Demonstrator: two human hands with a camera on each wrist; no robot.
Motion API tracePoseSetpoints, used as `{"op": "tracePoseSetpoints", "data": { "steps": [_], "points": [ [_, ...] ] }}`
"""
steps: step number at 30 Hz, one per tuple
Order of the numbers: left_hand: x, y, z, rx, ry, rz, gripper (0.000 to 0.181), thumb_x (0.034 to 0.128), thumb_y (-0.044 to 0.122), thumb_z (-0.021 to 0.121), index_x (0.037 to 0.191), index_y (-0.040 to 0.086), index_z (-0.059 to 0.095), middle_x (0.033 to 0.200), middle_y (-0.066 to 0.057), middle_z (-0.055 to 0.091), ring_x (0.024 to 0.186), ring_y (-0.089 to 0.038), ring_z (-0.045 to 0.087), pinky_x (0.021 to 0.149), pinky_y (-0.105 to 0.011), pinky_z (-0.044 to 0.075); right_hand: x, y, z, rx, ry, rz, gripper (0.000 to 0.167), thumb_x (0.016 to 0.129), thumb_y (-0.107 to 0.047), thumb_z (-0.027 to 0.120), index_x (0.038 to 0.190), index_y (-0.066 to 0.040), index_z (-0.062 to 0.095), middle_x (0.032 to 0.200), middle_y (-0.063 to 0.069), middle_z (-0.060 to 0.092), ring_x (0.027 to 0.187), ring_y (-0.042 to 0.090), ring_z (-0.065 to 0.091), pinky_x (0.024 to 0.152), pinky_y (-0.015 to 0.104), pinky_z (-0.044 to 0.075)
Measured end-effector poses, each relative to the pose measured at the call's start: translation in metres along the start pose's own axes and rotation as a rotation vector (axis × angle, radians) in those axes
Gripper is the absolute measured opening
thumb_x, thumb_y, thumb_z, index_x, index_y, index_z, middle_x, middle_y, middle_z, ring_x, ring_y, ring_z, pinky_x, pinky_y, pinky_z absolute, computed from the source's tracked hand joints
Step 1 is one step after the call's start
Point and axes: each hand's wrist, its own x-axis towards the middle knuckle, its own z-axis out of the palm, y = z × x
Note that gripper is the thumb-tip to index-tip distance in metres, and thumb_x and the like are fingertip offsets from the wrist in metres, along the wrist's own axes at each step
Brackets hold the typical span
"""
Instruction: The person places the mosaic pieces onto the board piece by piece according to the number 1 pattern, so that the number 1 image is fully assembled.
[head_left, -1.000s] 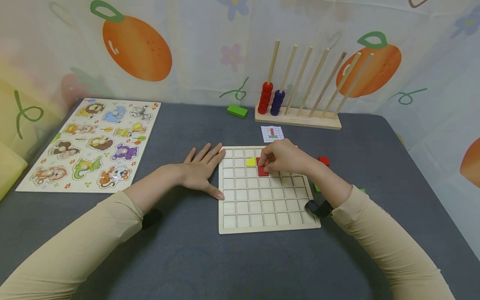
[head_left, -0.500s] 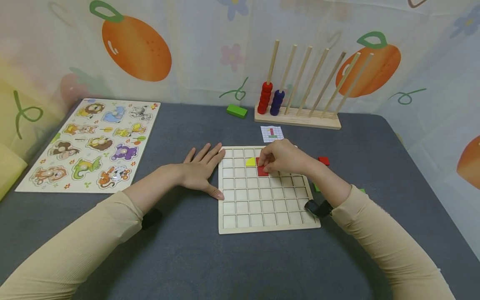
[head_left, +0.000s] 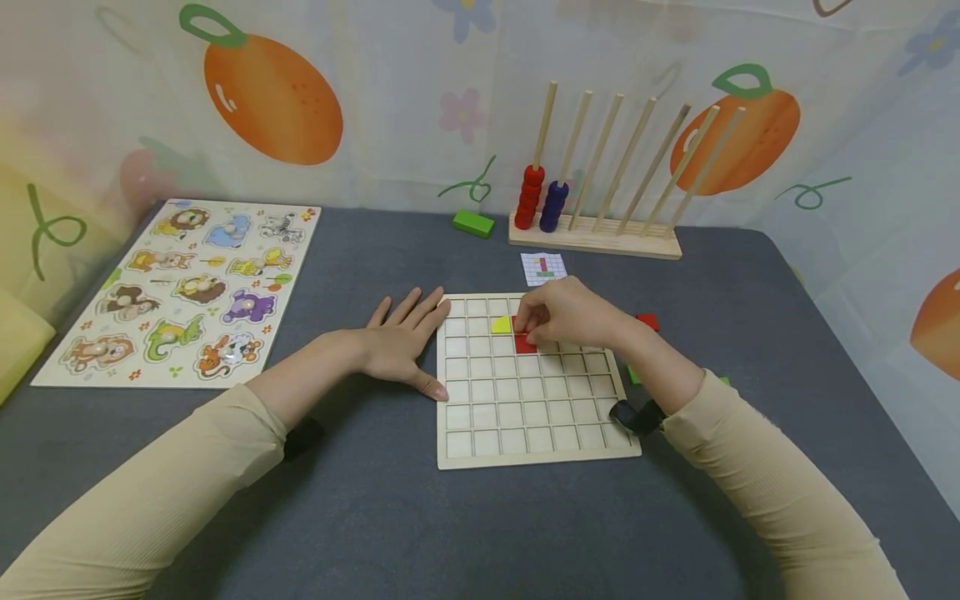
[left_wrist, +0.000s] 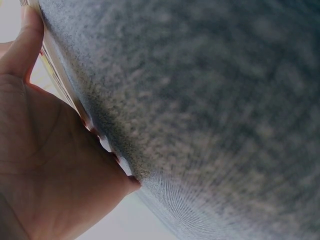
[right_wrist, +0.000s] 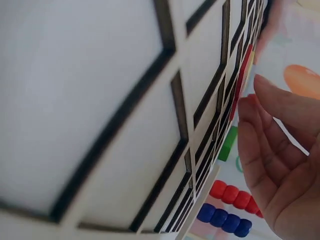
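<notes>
My left hand (head_left: pixel 396 342) lies with spread, straight fingers at the left edge of the white grid board (head_left: pixel 512 414); thumb and fingertips touch its rim. In the left wrist view the palm (left_wrist: pixel 47 155) shows beside the dark tabletop. Over the board's upper part, my right hand (head_left: pixel 576 315) has bent fingers at the red squares (head_left: pixel 526 343), partly covering them. A yellow piece (head_left: pixel 501 324) sits left of these. The right wrist view shows the right hand's (right_wrist: pixel 285 155) thumb and fingertips slightly apart beside a red piece (right_wrist: pixel 242 80), nothing visible between them.
Behind the board lie a small pattern card (head_left: pixel 543 268) and a green block (head_left: pixel 473 223). A peg rack (head_left: pixel 596 239) with red and blue beads stands at the back. An animal puzzle (head_left: pixel 180 312) is at left. Another red piece (head_left: pixel 648 322) and green ones lie right, partly behind the right arm.
</notes>
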Motion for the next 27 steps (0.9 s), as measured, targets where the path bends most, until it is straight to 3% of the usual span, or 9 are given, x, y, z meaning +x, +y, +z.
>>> {"op": "tracePoseSetpoints", "data": {
  "steps": [9,27],
  "points": [
    [-0.003,0.002,-0.001,-0.004,0.008,0.021,0.128,0.0757,0.072,0.069,0.160,0.018,-0.011,0.166,-0.002,-0.025,0.154,-0.032,-0.022,0.120,-0.064,-0.012,-0.006,0.007,-0.013,-0.037,0.079,0.029,0.006,0.088,-0.012,0.073,0.094,-0.012,0.075,0.084,0.002,0.072,0.077,0.014,0.064,0.073,0.030,0.051],
    [0.001,-0.001,0.002,0.004,0.007,0.001,0.131,0.0729,0.076,0.067,0.159,0.019,-0.014,0.165,0.000,-0.027,0.154,-0.030,-0.024,0.121,-0.062,-0.011,-0.034,0.044,-0.032,-0.010,0.108,0.139,0.011,0.093,-0.013,0.069,0.103,-0.010,0.073,0.085,0.006,0.070,0.073,0.017,0.059,0.065,0.030,0.046]
  ]
}}
